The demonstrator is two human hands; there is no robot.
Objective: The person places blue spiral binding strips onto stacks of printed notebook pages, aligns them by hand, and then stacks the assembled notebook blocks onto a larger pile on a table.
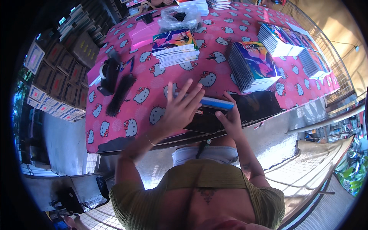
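- A blue-edged booklet [216,102] was held tilted at the desk's near edge, above black sheeting [264,102].
- Its right end was gripped by the right hand [231,119], seemingly for steadiness; the left hand [182,105] was spread open at its left end, contact unclear.
- At eleven and one to two o'clock, glossy coil-bound books were piled in blocks [176,51] [255,67], presumably for tidy counting.
- At nine o'clock, a bristly black brush [120,95] was laid on the desk's [143,115] pink printed cover.
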